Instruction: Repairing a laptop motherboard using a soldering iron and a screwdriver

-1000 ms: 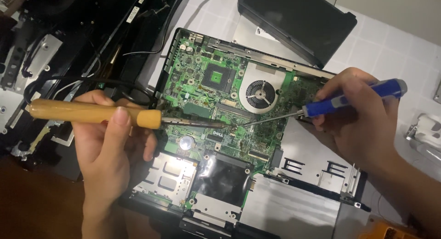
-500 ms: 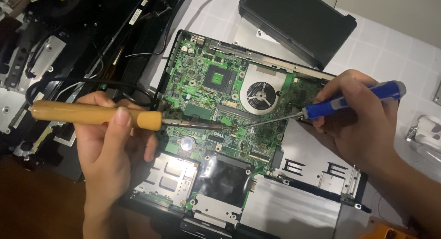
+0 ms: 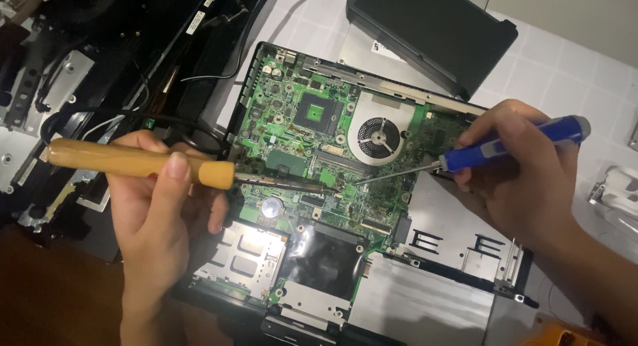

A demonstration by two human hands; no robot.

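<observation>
Head view: I've got two tools meeting on the open laptop's green circuit board (image 3: 319,140).
Left hand (image 3: 156,216) closed around the wooden-handled soldering iron (image 3: 133,161), held near level, tip resting on the board mid-area, just left of the round fan (image 3: 377,136). Right hand (image 3: 525,173) pinches the blue-handled screwdriver (image 3: 512,143), wrist raised, shaft slanting down-left so its tip lands just beside the iron's. Looks like rework on one spot; next move calls for steady tips. Black casing (image 3: 432,27) on the tiled tabletop (image 3: 571,73).
</observation>
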